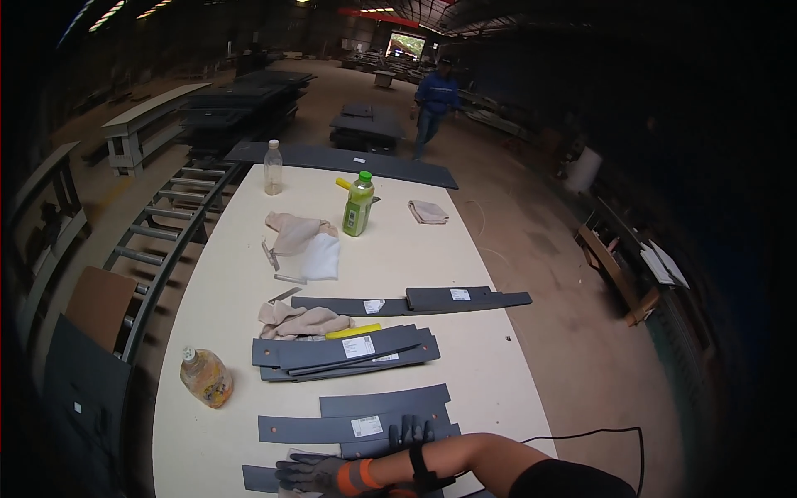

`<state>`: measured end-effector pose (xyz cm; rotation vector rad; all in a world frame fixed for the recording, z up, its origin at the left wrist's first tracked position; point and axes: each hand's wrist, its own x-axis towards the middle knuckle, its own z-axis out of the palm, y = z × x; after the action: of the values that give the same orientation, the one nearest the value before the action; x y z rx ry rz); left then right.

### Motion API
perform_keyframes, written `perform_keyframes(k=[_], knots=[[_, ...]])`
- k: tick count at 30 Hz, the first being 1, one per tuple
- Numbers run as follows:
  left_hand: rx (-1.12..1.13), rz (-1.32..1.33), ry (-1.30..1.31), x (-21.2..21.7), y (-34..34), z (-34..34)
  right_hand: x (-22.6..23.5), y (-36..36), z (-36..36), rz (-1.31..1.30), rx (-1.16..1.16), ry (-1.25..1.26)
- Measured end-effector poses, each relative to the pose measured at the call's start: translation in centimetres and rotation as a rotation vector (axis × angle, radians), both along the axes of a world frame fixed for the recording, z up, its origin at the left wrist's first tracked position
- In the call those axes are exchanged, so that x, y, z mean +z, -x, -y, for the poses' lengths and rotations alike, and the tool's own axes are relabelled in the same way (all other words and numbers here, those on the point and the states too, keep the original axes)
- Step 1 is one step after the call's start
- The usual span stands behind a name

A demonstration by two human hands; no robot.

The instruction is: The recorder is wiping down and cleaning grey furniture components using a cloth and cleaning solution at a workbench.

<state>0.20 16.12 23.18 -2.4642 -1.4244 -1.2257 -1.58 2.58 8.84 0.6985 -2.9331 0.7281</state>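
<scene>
At the lower edge, my right forearm reaches in from the right and crosses over my left arm. My right hand (311, 474), in a grey glove with an orange cuff, presses down on a pale cloth (292, 494) over a dark grey panel strip (258, 478). My left hand (412, 433), also gloved, shows beyond the right forearm; its fingers stretch away from me and lie apart on the dark strips. Just beyond both hands is a strip with a white label (315, 428). Further up lies a stack of dark strips (307, 355).
A bottle with murky contents (207, 379) stands left on the pale table (216, 307). Farther off are a green bottle (359, 205), a clear bottle (272, 170) and rags (295, 235). A roller conveyor (158, 234) runs along the left. A person in blue (437, 95) stands beyond.
</scene>
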Motion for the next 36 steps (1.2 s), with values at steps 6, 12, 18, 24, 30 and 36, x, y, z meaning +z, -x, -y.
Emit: perform_keyframes(k=[6, 12, 18, 24, 30, 36], knots=[[0.035, 0.029, 0.090, -4.4, 1.1, 4.0, -3.4, 9.8, 6.4, 0.093, -0.051, 0.153], [0.062, 0.076, 0.177, -10.8, 1.3, 10.6, 1.5, 12.1, 2.8, 0.394, -0.169, 0.329], [0.018, 0.241, 0.201, -23.7, 4.6, 21.3, 19.2, 1.9, -8.1, 0.728, -0.372, 1.652], [1.312, 0.582, 0.041, -5.4, 18.5, 26.1, 14.3, -5.6, -14.4, 0.363, -0.687, 2.102], [1.009, 0.954, 0.057, -11.8, 28.5, 23.8, 11.2, -4.4, -10.1, 0.395, -0.754, 2.021], [0.987, 0.986, 0.251, -12.8, 31.0, 21.3, 4.1, -3.5, -9.9, 0.580, -0.621, 2.290]])
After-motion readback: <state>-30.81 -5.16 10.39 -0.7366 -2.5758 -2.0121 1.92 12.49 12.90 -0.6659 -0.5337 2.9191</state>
